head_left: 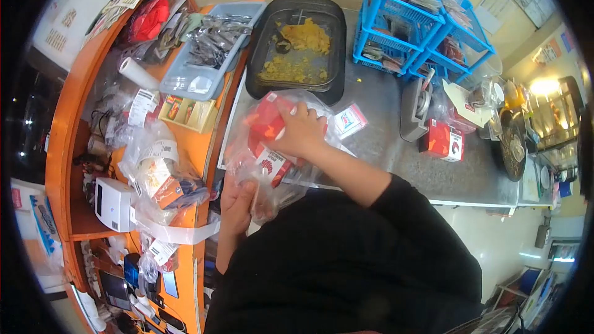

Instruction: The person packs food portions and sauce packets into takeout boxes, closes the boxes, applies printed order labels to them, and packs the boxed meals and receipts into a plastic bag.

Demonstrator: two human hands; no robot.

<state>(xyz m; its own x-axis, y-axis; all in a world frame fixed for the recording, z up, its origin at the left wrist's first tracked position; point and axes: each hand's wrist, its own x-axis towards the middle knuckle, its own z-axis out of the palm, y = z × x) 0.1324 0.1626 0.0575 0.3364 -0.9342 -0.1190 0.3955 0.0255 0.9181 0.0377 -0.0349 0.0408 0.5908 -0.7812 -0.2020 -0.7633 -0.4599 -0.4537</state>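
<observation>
A red and white food box (267, 120) sits inside a clear plastic bag (238, 148) at the near left corner of the metal counter. From above, my right hand (300, 131) grips the box, its fingers curved over the top. Lower down, my left hand (235, 203) is closed on the gathered plastic near the bag's bottom edge; some of its fingers are hidden by the plastic. A small white printed card (349, 121) lies just right of the bag.
Behind the bag stands a black tray (253, 62) with yellow food and a spoon. Blue stacked baskets (405, 21) and another red box (442, 140) are to the right on the metal counter (383, 124). An orange shelf (198, 235) on the left bears a bagged package (167, 185) and a cutlery bin (176, 71).
</observation>
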